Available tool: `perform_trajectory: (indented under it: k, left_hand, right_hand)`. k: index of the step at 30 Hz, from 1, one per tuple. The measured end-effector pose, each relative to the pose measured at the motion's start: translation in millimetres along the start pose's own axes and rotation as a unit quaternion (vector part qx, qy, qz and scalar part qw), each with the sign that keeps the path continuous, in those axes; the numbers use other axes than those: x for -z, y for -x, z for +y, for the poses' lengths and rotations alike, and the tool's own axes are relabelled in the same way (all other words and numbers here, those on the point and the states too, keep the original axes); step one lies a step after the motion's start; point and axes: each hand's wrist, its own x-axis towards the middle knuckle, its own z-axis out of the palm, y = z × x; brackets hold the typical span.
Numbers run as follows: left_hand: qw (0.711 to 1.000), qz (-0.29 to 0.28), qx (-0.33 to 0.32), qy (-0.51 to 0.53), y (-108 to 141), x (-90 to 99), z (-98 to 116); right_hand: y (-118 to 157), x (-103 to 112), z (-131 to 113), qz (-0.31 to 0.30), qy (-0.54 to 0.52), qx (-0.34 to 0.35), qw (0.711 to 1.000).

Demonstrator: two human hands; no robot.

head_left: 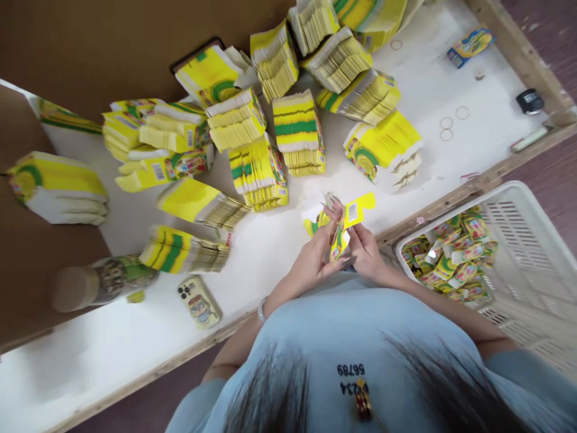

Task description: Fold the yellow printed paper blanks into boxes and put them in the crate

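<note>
Close to my body, at the table's front edge, I hold a small yellow carton [354,211] with a barcode and a flap sticking out at its upper right. My left hand [315,251] grips its left side, with the fingers bent round it. My right hand [367,255] is closed on its lower right side. Just beyond my left fingers, another yellow and green piece of card [319,221] lies on the white tabletop, partly hidden by the hand. The nearest bundle of flat yellow cartons [259,171] stands to the upper left of my hands.
More carton bundles [298,129] spread across the back and left. A phone [199,302] and a jar [106,279] are at left. Rubber bands [446,129], a blue box [471,46] and a black object [530,101] lie right. A white basket [525,222] beside me holds small cartons [460,255].
</note>
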Motion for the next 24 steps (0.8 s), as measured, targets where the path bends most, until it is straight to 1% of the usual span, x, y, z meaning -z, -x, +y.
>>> perform_trajectory:
  k: [3, 7, 11, 14, 17, 19, 20, 22, 24]
  left_hand:
    - [1.000, 0.017, -0.003, -0.018, 0, -3.5, 1]
    - [0.998, 0.049, 0.040, 0.008, 2, -5.8, 4]
    - [0.986, 0.091, 0.111, 0.084, 6, -5.7, 4]
    - [0.971, 0.127, 0.144, 0.142, 8, -10.3, 1]
    - [0.957, 0.168, 0.148, 0.183, 10, -19.7, -1]
    - [0.947, 0.183, 0.144, 0.223, 13, -26.1, -2]
    - [0.942, 0.184, 0.141, 0.244, 15, -28.5, -2]
    - [0.937, 0.176, 0.128, 0.275, 20, -30.0, -3]
    - [0.940, 0.159, 0.120, 0.277, 24, -26.5, -4]
  right_hand:
    - [-2, 1, -4, -0.004, -0.023, -0.002, 1.000]
    - [-2, -1, -8, 0.003, -0.025, -0.015, 1.000]
    - [1, -1, -8, 0.042, 0.018, -0.014, 0.999]
    - [4, -5, -3, 0.086, 0.027, -0.013, 0.996]
    - [9, -12, 7, 0.129, -0.028, -0.035, 0.991]
    - [14, -13, 16, 0.152, -0.056, -0.032, 0.986]
    - [16, -13, 20, 0.159, -0.052, -0.020, 0.986]
    - [20, -7, 26, 0.170, -0.012, 0.019, 0.985]
    - [22, 1, 27, 0.157, 0.035, 0.049, 0.986]
